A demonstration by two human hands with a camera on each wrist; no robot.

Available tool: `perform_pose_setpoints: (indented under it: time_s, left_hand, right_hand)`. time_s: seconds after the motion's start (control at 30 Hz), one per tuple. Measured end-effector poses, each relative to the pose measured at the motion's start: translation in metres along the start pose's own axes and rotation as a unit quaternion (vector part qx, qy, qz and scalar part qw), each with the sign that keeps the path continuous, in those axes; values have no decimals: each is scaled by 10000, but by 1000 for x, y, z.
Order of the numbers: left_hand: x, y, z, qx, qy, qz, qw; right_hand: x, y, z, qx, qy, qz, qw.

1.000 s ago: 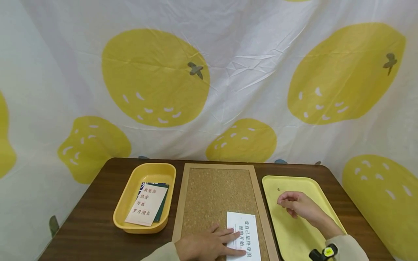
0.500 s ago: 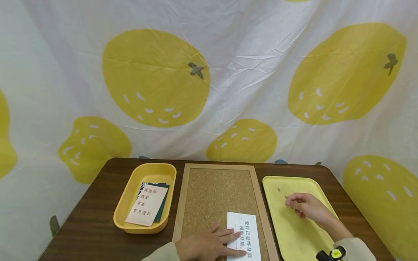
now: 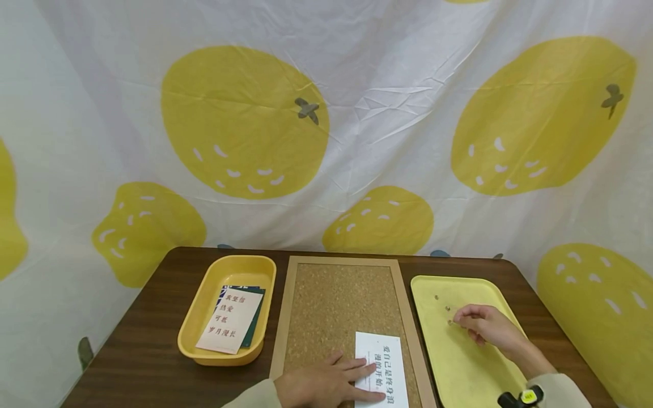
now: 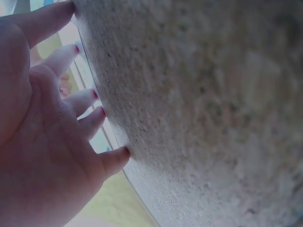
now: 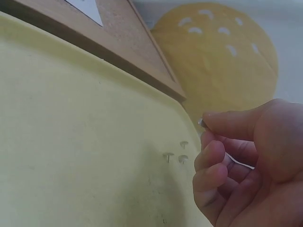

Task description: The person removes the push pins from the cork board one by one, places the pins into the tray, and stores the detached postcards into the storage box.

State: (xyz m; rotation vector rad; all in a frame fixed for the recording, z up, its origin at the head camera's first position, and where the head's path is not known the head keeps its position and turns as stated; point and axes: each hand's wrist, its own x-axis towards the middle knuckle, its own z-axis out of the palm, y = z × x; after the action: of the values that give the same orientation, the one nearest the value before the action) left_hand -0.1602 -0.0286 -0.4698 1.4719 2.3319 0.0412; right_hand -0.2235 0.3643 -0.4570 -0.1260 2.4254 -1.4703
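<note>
My left hand [image 3: 329, 381] lies with fingers spread on a white card [image 3: 374, 340] printed with dark characters, at the near right of a wood-framed cork board [image 3: 342, 294]. In the left wrist view its fingertips press down at the card and cork. Over the yellow tray [image 3: 459, 368] on the right, my right hand [image 3: 490, 327] pinches a small metal thumbtack [image 5: 202, 123] between thumb and forefinger, its other fingers curled. Three more thumbtacks [image 5: 168, 155] rest on the tray just beyond those fingertips, heads up.
A deeper yellow basin [image 3: 186, 334] stands left of the board, holding a pale card with red characters [image 3: 229, 320] over a green one [image 3: 252, 328] and a blue one. Behind the brown table [image 3: 138, 334] hangs a white curtain [image 3: 377, 130] with yellow fruit prints.
My right hand has shifted right and slightly nearer over the tray. One thumbtack showed there at first, then two, now three. The left hand and card have stayed put.
</note>
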Motion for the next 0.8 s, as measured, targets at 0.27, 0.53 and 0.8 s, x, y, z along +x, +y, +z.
perform_pose_setpoints:
  time_s: [0.27, 0.53, 0.8]
  left_hand:
    - [1, -1, 0, -84, -61, -10, 9999]
    - [2, -4, 3, -352, -145, 10, 9993]
    - [0, -2, 1, -148, -6, 14, 9999]
  right_hand:
    - [1, 9, -3, -57, 59, 152, 9999]
    - [2, 16, -4, -77, 158, 167, 9997]
    - [3, 25, -3, -253, 335, 290, 9987]
